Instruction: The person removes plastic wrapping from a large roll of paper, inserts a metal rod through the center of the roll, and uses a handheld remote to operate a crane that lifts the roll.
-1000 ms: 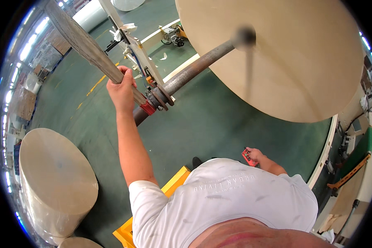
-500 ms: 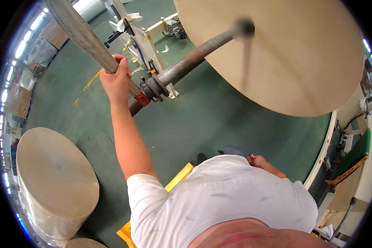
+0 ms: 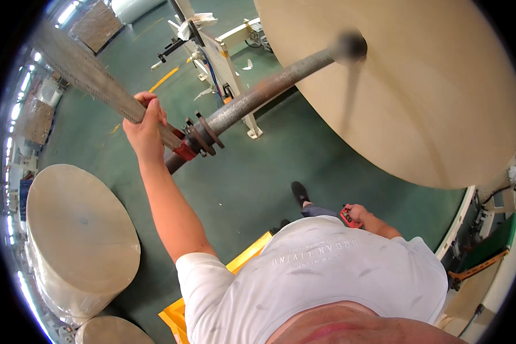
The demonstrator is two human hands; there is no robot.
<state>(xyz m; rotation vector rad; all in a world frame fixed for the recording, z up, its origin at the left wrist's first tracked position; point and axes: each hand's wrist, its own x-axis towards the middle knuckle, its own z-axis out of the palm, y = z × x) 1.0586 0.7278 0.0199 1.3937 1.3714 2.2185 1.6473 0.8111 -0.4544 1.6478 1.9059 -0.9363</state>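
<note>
My left hand [image 3: 145, 131] is wrapped around a wide grey webbing sling [image 3: 94, 74] that rises to the upper left. Just below that hand, the sling's red end [image 3: 186, 151] sits against a steel shaft [image 3: 264, 92], beside a rusty ringed collar [image 3: 203, 136]. The shaft slants up to the right into the core of a huge brown paper roll [image 3: 424, 103]. Low beside my body, my right hand [image 3: 358, 213] is closed on a red handheld remote control [image 3: 347, 217]; part of it is hidden by the fingers.
Wrapped paper rolls [image 3: 83, 223] stand on the green floor [image 3: 241, 189] at the left. A yellow frame [image 3: 175, 314] is close by my left side. Beyond the shaft rises a white machine post [image 3: 226, 69]. Machinery with a green panel [image 3: 490, 243] lines the right.
My foot now shows further forward on the floor, and the red remote in my right hand has come into fuller view. My left hand keeps its hold on the sling as the view shifts.
</note>
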